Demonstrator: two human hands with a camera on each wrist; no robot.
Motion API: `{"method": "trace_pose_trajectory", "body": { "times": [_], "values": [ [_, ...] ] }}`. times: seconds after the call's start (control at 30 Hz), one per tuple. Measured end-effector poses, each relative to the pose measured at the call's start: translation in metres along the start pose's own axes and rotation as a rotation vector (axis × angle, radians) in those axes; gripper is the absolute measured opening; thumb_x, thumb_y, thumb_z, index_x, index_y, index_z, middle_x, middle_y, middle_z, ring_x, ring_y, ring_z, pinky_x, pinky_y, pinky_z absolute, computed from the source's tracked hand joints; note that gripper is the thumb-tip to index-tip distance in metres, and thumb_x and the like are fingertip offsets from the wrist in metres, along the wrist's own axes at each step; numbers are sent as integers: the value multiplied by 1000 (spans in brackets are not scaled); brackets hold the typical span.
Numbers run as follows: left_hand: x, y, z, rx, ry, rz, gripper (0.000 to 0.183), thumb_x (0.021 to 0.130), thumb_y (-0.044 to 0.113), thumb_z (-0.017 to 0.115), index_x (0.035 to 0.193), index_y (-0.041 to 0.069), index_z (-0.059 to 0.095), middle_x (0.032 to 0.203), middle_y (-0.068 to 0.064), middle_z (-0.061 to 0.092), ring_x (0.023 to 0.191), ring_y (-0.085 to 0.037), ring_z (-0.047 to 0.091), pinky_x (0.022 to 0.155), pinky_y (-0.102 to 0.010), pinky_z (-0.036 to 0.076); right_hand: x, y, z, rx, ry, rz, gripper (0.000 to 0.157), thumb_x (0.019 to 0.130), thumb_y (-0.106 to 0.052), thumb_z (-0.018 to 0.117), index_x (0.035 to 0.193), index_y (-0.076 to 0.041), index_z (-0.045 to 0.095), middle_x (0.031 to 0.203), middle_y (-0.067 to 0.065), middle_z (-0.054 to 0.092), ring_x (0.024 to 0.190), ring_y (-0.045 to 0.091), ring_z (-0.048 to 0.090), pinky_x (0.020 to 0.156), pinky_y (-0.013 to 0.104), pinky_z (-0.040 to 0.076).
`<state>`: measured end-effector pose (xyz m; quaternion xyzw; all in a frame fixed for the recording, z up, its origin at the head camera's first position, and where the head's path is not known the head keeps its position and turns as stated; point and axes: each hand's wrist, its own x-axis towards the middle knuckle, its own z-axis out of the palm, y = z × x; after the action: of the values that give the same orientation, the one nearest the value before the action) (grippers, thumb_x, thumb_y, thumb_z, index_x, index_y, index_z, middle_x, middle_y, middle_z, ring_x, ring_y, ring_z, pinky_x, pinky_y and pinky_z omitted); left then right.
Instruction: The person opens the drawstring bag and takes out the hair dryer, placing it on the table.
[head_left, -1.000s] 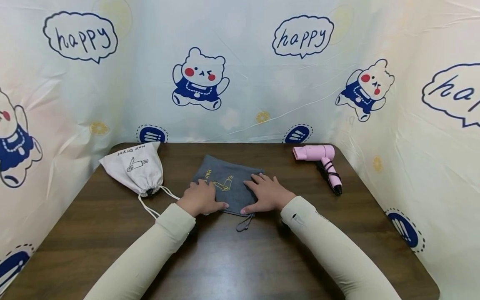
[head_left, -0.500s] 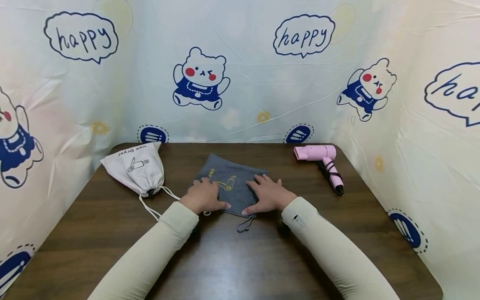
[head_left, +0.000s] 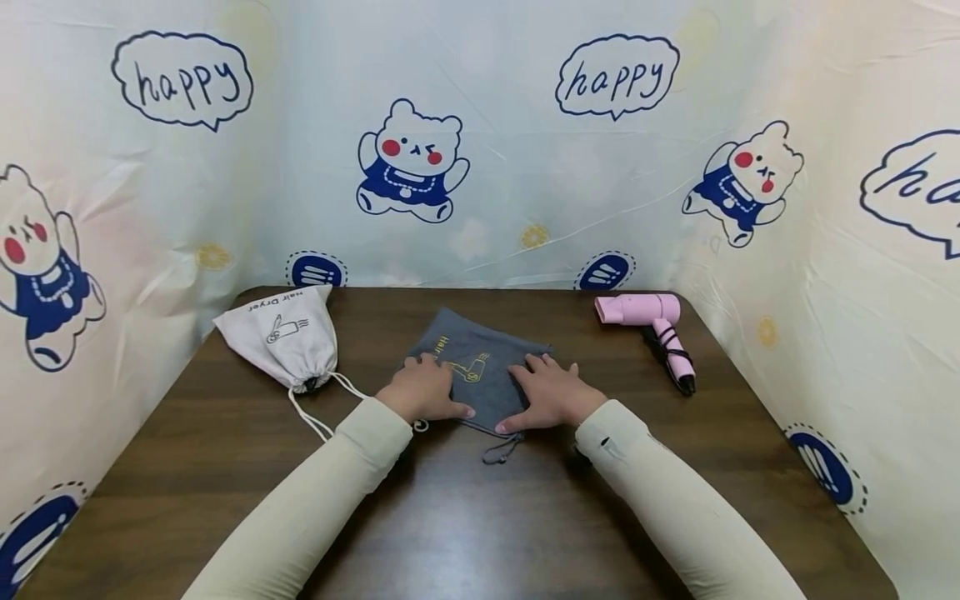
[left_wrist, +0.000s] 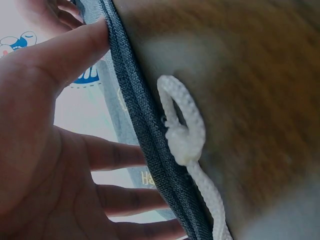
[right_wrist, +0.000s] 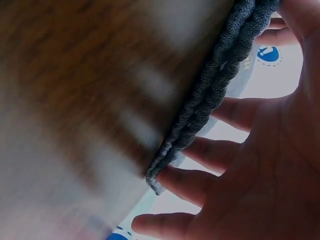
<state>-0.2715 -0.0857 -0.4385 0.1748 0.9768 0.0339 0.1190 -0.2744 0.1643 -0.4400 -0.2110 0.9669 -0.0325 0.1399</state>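
1. Touches gray pouch point(head_left: 489, 387) with left hand point(head_left: 424, 390) and right hand point(head_left: 553, 392), with straight, spread, unclenched fingers point(right_wrist: 187, 182).
2. Has that pouch lying flat on brown table point(head_left: 465, 517), between white drawstring bag point(head_left: 288, 342) and pink hair dryer point(head_left: 645, 310).

Looking forward and down from the head, over the surface point(head_left: 480, 517) to its far corners; peering very near past left grip point(left_wrist: 50, 165) and right grip point(right_wrist: 250, 185) from each wrist; sharing the grey bag point(head_left: 491, 396) in all views.
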Motion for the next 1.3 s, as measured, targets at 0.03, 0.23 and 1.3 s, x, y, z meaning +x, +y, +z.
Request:
{"method": "trace_pose_trajectory", "body": {
  "times": [0.03, 0.23, 1.3],
  "values": [
    [1, 1, 1, 1, 1, 6, 100, 87, 73, 66, 154, 1, 46, 155, -34, 39, 138, -59, 42, 105, -63, 47, -1, 1, 0, 2, -2, 6, 114, 74, -90, 62, 162, -23, 36, 167, 14, 31, 155, 41, 27, 108, 85, 20],
    [6, 11, 2, -7, -7, 34, 100, 86, 74, 66, 153, 2, 47, 155, -32, 40, 138, -56, 42, 106, -61, 47, -13, 5, 0, 7, -10, 42, 113, 74, -89, 64, 161, -22, 38, 166, 16, 33, 153, 44, 29, 109, 85, 20],
    [17, 26, -8, 23, -10, 79, 100, 82, 77, 69, 151, 6, 50, 152, -25, 47, 131, -50, 49, 102, -58, 51, -27, 12, -3, 51, 2, 109, 114, 71, -86, 70, 154, -13, 47, 159, 23, 41, 147, 50, 36, 107, 86, 18]
  ]
}}
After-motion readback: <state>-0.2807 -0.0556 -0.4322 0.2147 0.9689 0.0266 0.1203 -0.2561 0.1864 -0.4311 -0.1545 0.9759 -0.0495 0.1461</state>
